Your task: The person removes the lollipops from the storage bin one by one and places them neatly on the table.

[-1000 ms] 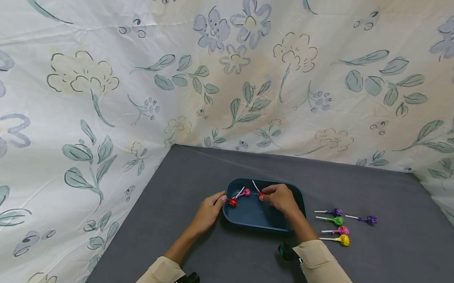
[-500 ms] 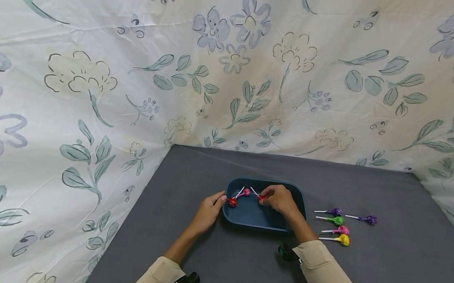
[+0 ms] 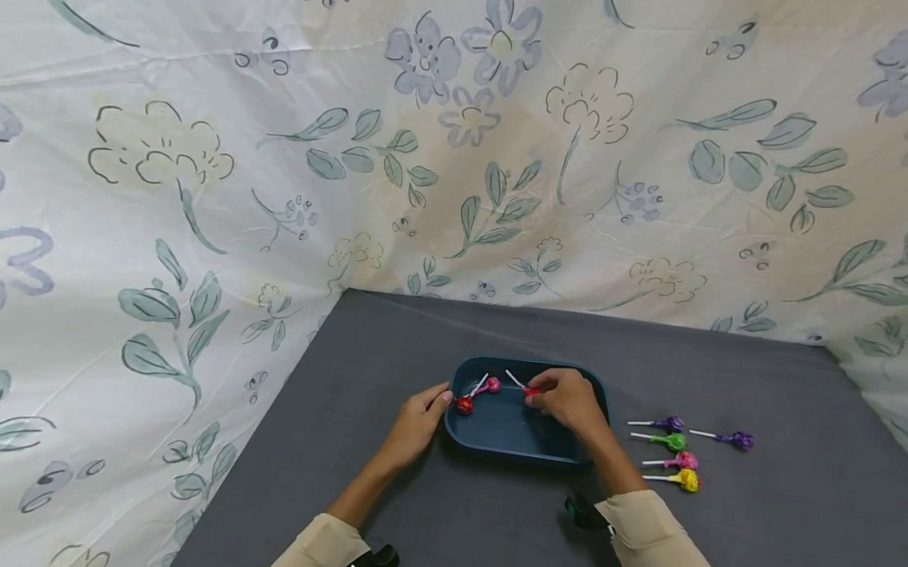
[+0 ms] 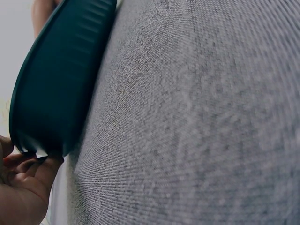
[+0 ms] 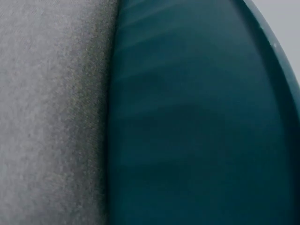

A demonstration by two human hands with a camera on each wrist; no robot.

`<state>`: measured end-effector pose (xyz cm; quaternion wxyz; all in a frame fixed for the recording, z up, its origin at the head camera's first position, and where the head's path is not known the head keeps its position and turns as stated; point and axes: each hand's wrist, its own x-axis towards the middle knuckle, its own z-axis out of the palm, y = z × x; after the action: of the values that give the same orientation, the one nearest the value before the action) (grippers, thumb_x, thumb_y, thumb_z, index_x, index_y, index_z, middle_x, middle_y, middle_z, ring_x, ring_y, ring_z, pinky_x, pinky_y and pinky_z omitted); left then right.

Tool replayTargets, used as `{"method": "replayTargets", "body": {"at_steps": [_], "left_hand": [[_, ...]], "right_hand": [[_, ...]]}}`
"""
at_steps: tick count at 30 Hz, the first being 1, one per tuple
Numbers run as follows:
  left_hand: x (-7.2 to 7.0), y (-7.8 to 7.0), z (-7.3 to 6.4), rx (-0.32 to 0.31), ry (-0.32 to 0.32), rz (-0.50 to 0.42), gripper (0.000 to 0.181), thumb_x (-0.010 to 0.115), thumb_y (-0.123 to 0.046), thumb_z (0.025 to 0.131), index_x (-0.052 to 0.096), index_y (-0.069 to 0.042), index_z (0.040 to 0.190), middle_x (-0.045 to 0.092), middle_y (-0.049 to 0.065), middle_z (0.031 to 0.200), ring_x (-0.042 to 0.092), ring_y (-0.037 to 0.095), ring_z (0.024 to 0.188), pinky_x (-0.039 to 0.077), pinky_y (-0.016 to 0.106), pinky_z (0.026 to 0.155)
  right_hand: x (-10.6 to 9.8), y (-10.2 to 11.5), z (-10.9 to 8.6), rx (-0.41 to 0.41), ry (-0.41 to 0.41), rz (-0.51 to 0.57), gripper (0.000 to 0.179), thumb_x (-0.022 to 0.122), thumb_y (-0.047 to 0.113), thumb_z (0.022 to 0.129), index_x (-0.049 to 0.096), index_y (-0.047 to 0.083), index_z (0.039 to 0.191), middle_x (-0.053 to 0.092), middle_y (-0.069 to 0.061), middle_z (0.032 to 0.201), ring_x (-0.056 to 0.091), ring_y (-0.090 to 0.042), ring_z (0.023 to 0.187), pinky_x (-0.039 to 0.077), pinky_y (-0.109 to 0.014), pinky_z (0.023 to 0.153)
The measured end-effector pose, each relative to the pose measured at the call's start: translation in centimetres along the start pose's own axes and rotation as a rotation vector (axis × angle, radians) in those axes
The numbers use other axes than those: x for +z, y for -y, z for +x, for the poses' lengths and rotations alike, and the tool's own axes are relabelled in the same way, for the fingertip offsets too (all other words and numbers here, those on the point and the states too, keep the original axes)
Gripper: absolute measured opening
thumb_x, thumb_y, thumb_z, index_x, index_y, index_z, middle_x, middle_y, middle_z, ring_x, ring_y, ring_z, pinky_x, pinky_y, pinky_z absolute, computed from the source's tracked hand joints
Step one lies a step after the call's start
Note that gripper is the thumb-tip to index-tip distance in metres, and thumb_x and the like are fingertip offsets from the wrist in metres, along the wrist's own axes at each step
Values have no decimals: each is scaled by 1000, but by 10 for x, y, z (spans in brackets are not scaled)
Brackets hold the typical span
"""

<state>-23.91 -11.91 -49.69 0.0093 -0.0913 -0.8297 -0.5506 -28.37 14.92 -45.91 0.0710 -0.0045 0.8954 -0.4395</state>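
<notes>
A dark blue tray (image 3: 493, 442) stands on the grey cloth in the head view. At its left end my left hand (image 3: 413, 424) grips the rim, thumb at the inside; the left wrist view shows the fingers (image 4: 44, 173) against the outer wall. Over the tray, my right hand (image 3: 567, 402) pinches a red lollipop (image 3: 529, 390) by its head, the white stick pointing up and left. Another red lollipop (image 3: 465, 405) and a pink lollipop (image 3: 492, 385) lie at the tray's left end. Only the tray's outer wall (image 5: 197, 117) and cloth show in the right wrist view.
Right of the tray, on the cloth, lie two purple lollipops (image 3: 671, 425), a green lollipop (image 3: 675, 442), a pink lollipop (image 3: 685, 461) and a yellow lollipop (image 3: 688, 480), sticks to the left. A flower-patterned curtain (image 3: 493, 235) closes off the back and left.
The right hand first lowered the red lollipop a little, then shifted it slightly to the right within the tray. The left hand stays at the rim.
</notes>
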Motion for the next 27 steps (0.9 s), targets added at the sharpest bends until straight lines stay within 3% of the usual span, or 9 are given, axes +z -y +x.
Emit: {"method": "replayTargets", "body": {"at_steps": [8, 14, 22, 27], "left_hand": [[-2, -1, 1, -15, 16, 3, 46, 51, -27, 114, 58, 2, 149, 60, 19, 150, 54, 35, 144, 40, 55, 121], [-3, -1, 3, -7, 14, 0, 44, 51, -23, 114, 59, 3, 148, 61, 21, 150, 54, 37, 143, 40, 57, 120], [-4, -2, 5, -16, 16, 5, 44, 51, -23, 114, 59, 3, 148, 60, 21, 150, 54, 37, 143, 39, 57, 121], [-5, -2, 5, -33, 20, -12, 44, 51, -24, 114, 58, 3, 149, 59, 20, 151, 53, 35, 144, 39, 55, 122]], "right_hand": [[-9, 0, -7, -14, -15, 60, 22, 81, 6, 93, 77, 1, 113, 78, -14, 103, 77, -26, 79, 65, -39, 73], [-17, 5, -14, 13, -15, 85, 23, 78, 9, 96, 76, 2, 118, 76, -17, 110, 78, -32, 84, 64, -45, 83], [-28, 3, -23, -58, -42, 70, 25, 72, 17, 102, 76, 2, 122, 72, -22, 125, 78, -37, 91, 64, -48, 83], [-37, -1, -28, -80, -53, 81, 32, 72, 16, 102, 72, -1, 129, 71, -24, 125, 77, -39, 93, 64, -51, 84]]}}
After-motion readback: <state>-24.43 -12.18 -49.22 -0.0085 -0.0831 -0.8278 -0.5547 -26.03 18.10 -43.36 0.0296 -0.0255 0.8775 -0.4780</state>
